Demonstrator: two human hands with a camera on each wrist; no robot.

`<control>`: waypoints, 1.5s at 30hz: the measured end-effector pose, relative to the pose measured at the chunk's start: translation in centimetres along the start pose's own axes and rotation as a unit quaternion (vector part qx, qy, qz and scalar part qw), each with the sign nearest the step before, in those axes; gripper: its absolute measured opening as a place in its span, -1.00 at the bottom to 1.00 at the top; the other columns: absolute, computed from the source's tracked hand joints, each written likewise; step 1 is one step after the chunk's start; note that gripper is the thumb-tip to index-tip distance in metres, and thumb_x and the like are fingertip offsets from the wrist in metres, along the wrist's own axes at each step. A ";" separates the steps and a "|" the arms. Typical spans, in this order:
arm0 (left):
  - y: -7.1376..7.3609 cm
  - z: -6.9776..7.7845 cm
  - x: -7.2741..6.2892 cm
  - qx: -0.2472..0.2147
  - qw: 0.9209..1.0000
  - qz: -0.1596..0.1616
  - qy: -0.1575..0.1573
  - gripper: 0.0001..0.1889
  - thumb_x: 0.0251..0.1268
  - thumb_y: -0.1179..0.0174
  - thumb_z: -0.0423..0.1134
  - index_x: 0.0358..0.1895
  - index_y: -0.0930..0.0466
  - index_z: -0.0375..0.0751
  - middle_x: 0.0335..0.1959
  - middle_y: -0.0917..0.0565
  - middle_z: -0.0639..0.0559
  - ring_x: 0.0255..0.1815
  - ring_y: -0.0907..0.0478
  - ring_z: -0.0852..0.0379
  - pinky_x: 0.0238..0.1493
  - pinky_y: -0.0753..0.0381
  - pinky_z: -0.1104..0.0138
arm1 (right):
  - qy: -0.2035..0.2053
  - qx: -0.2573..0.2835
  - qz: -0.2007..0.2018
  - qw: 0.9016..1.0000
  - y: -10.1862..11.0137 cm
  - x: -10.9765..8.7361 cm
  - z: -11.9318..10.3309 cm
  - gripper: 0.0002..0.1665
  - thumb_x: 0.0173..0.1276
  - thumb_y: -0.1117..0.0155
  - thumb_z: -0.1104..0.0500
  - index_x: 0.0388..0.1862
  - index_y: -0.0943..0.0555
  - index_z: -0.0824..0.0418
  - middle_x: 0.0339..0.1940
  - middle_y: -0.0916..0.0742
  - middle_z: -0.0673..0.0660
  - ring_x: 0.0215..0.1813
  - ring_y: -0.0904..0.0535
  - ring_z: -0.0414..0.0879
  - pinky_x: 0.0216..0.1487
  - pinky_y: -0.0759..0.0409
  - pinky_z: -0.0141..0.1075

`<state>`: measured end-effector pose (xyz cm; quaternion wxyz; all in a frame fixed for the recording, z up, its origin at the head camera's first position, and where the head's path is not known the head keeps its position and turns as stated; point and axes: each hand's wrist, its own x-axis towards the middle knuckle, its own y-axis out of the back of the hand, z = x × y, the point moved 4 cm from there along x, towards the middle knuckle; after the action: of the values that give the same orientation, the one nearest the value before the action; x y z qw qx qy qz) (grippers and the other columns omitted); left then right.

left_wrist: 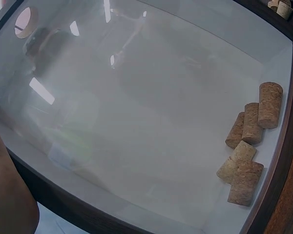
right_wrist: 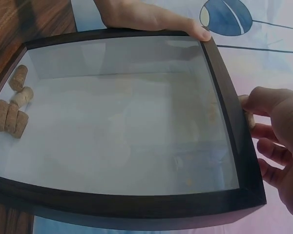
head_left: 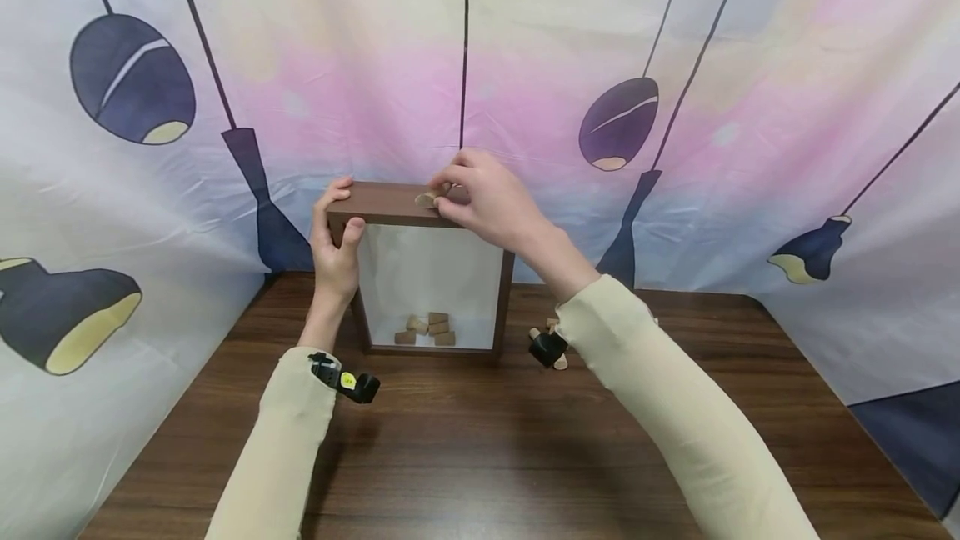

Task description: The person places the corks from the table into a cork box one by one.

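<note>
Cork stopper [right_wrist: 249,120], pinched between thumb and fingertips of the right hand [head_left: 491,200], is at the top side of an upright brown display frame [head_left: 431,355] with a clear front. Nearest, the wood-grain tabletop [head_left: 450,448] spreads beneath two pale sleeves [head_left: 660,390]. Just right of the frame lie loose corks [head_left: 561,362], partly hidden by a black wrist camera [head_left: 547,348], so their number cannot be told. Behind the pane, five corks [left_wrist: 270,105] lie bunched along the bottom. Higher up, the left hand [head_left: 335,261] clasps the upper left corner, thumb on the front edge; steady pressure there should stop the frame from tipping. A round hole [left_wrist: 23,22] shows in the top side; whether the cork has entered it cannot be told. Good handling probably means holding the stopper by its outer end, squaring it to the hole, and releasing gently. Beyond hangs a lamp-print curtain [head_left: 540,32].
</note>
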<state>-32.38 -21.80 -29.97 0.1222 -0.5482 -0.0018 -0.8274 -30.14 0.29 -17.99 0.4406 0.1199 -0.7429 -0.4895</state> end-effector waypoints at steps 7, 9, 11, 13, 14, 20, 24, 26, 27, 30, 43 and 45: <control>-0.2 1.3 0.2 -0.001 1.000 -0.002 0.012 -0.28 0.39 -0.19 0.14 0.16 -0.31 -0.57 0.36 -0.39 -0.30 0.51 -0.23 -0.09 0.50 -0.10 0.16 | -0.015 -0.009 -0.013 1.000 -0.5 0.4 -0.5 -0.76 0.42 -0.30 0.08 0.01 -0.73 0.07 -0.10 -0.62 0.02 -0.07 -0.48 -0.11 -0.04 -0.50 -0.27; -0.2 1.3 0.1 -0.001 1.000 -0.002 0.014 -0.29 0.39 -0.19 0.14 0.16 -0.32 -0.55 0.37 -0.39 -0.30 0.51 -0.23 -0.08 0.50 -0.11 0.16 | -0.018 -0.012 -0.014 1.000 -0.7 0.5 -0.5 -0.75 0.43 -0.30 0.07 0.02 -0.73 0.06 -0.10 -0.62 0.01 -0.06 -0.49 -0.12 -0.04 -0.51 -0.27; -0.5 2.2 0.2 -0.002 1.000 -0.005 0.018 -0.30 0.40 -0.19 0.11 0.15 -0.31 -0.57 0.36 -0.36 -0.39 0.51 -0.23 -0.08 0.49 -0.12 0.17 | -0.016 -0.017 -0.012 1.000 -0.8 0.4 -0.5 -0.76 0.44 -0.29 0.07 0.02 -0.74 0.05 -0.09 -0.63 0.00 -0.05 -0.49 -0.12 -0.06 -0.51 -0.27; -0.7 2.8 0.3 -0.003 1.000 -0.007 0.020 -0.30 0.41 -0.18 0.09 0.14 -0.30 -0.60 0.34 -0.32 -0.50 0.50 -0.23 -0.09 0.49 -0.12 0.17 | -0.010 -0.020 -0.007 1.000 -1.0 0.5 -0.5 -0.76 0.45 -0.28 0.07 0.02 -0.74 0.04 -0.09 -0.64 -0.01 -0.05 -0.49 -0.11 -0.07 -0.51 -0.28; -0.7 2.9 0.3 -0.002 1.000 -0.007 0.020 -0.30 0.41 -0.18 0.09 0.14 -0.29 -0.61 0.33 -0.30 -0.53 0.50 -0.23 -0.09 0.49 -0.11 0.17 | -0.006 -0.020 -0.003 1.000 -1.0 0.5 -0.5 -0.76 0.45 -0.28 0.08 0.02 -0.74 0.04 -0.09 -0.64 -0.01 -0.06 -0.49 -0.11 -0.07 -0.51 -0.28; -0.7 2.8 0.3 0.001 1.000 -0.009 0.021 -0.28 0.42 -0.18 0.09 0.14 -0.28 -0.63 0.35 -0.32 -0.47 0.50 -0.24 -0.09 0.49 -0.13 0.17 | 0.012 -0.014 0.022 1.000 -0.8 0.0 -0.3 -0.74 0.45 -0.26 0.12 0.05 -0.73 0.04 -0.06 -0.64 0.03 -0.02 -0.51 -0.07 -0.03 -0.51 -0.24; -0.7 2.6 0.3 0.005 1.000 -0.008 0.018 -0.26 0.41 -0.18 0.12 0.13 -0.28 -0.63 0.34 -0.34 -0.47 0.50 -0.24 -0.08 0.49 -0.12 0.17 | 0.011 0.002 0.035 0.999 -0.2 -0.9 0.2 -0.76 0.43 -0.29 0.14 0.02 -0.73 0.09 -0.09 -0.64 0.07 -0.02 -0.50 -0.03 0.02 -0.48 -0.19; -0.7 2.6 0.3 0.006 1.000 -0.007 0.017 -0.27 0.41 -0.17 0.12 0.13 -0.29 -0.63 0.34 -0.34 -0.47 0.50 -0.24 -0.08 0.49 -0.11 0.17 | 0.009 0.014 0.043 0.999 0.1 -1.4 0.6 -0.78 0.41 -0.31 0.14 -0.02 -0.73 0.11 -0.11 -0.64 0.07 -0.01 -0.50 -0.02 0.05 -0.47 -0.18; -0.7 2.6 0.3 0.005 1.000 -0.007 0.018 -0.27 0.41 -0.18 0.13 0.13 -0.28 -0.62 0.34 -0.33 -0.47 0.50 -0.24 -0.07 0.48 -0.12 0.18 | 0.006 0.024 0.048 0.999 0.2 -1.7 0.9 -0.79 0.41 -0.32 0.13 -0.03 -0.73 0.13 -0.12 -0.64 0.07 -0.01 -0.50 -0.02 0.06 -0.47 -0.17; -0.7 2.6 0.3 0.001 1.000 -0.005 0.020 -0.27 0.40 -0.18 0.12 0.13 -0.28 -0.63 0.35 -0.33 -0.47 0.49 -0.25 -0.09 0.47 -0.14 0.19 | -0.005 0.048 0.059 0.997 0.5 -2.7 1.9 -0.80 0.40 -0.32 0.15 -0.06 -0.72 0.16 -0.14 -0.65 0.09 -0.01 -0.51 -0.01 0.09 -0.46 -0.15; -0.7 2.7 0.2 0.001 1.000 -0.011 0.026 -0.27 0.42 -0.17 0.09 0.13 -0.26 -0.64 0.35 -0.30 -0.53 0.51 -0.23 -0.08 0.48 -0.14 0.21 | -0.058 0.094 0.135 0.985 2.5 -8.0 6.2 -0.79 0.41 -0.31 0.17 -0.05 -0.73 0.19 -0.14 -0.70 0.09 -0.17 -0.51 -0.02 -0.11 -0.46 -0.16; -0.8 2.7 0.2 -0.003 1.000 -0.008 0.025 -0.28 0.42 -0.17 0.09 0.13 -0.26 -0.64 0.35 -0.30 -0.54 0.50 -0.23 -0.09 0.47 -0.16 0.22 | -0.065 0.090 0.142 0.984 2.6 -8.7 6.7 -0.80 0.41 -0.30 0.17 -0.05 -0.73 0.19 -0.16 -0.69 0.09 -0.19 -0.50 -0.03 -0.15 -0.44 -0.19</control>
<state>-30.16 -20.74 -28.56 0.1137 -0.5277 -0.0007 -0.8418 -29.58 10.98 -21.40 0.4436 0.0205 -0.8204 -0.3602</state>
